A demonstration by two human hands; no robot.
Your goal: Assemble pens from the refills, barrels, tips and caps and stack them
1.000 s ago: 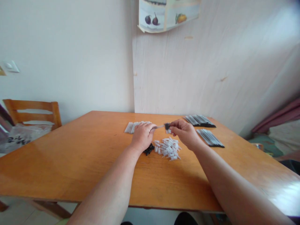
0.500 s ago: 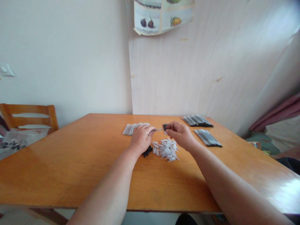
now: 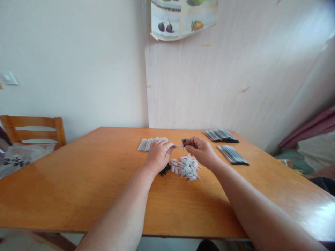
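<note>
My left hand (image 3: 160, 155) is closed in a pinch on one end of a thin translucent tube (image 3: 179, 146) that looks like a pen barrel. At its other end, my right hand (image 3: 199, 149) pinches around a small dark piece, mostly hidden by the fingertips. The tube is held nearly level above the table. Just below it lies a heap of small white plastic pieces (image 3: 187, 168). Next to my left wrist is a small pile of black pieces (image 3: 165, 169), partly covered. Behind my left hand, a row of pale tubes (image 3: 146, 144) lies side by side.
Two bundles of tubes with black ends, a far one (image 3: 221, 135) and a nearer one (image 3: 232, 155), lie at the right on the wooden table (image 3: 78, 188). A small dark-ended group (image 3: 184, 141) sits behind my right fingers. A wooden chair (image 3: 34, 134) stands left.
The view has shifted very slightly. Both hands keep their pinch on the tube, almost in the same place.
</note>
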